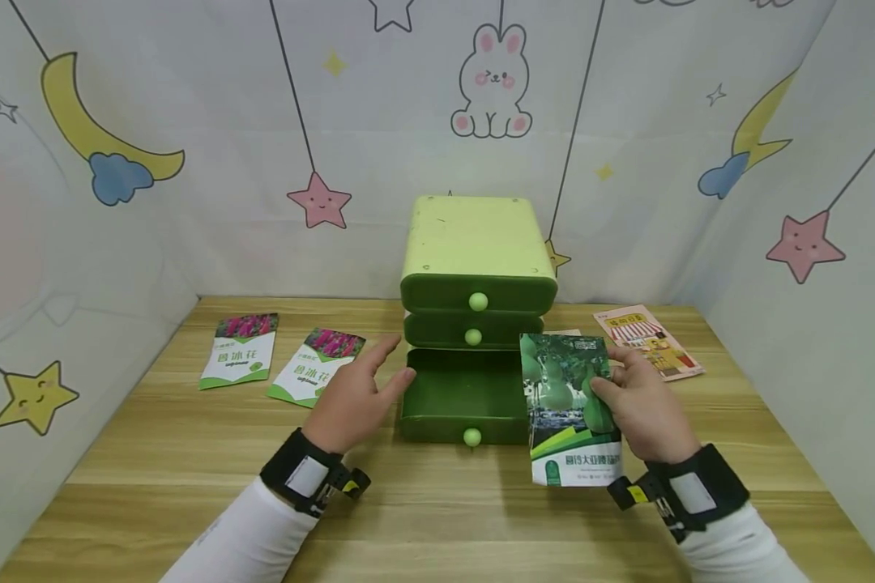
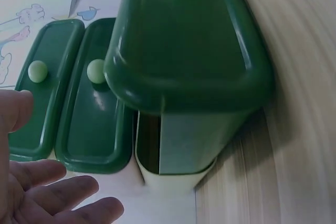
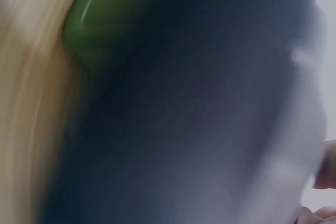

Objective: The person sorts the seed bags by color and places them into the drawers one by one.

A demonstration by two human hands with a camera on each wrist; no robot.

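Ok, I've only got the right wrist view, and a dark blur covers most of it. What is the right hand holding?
Observer: A packet with a mostly green printed front; the head view shows it in the right hand.
Operator: Thanks. Anything pulled open?
Observer: Yes, the bottom drawer; the head and left wrist views both show it sticking out.
Operator: And what about the other side?
Observer: The left hand holds nothing.
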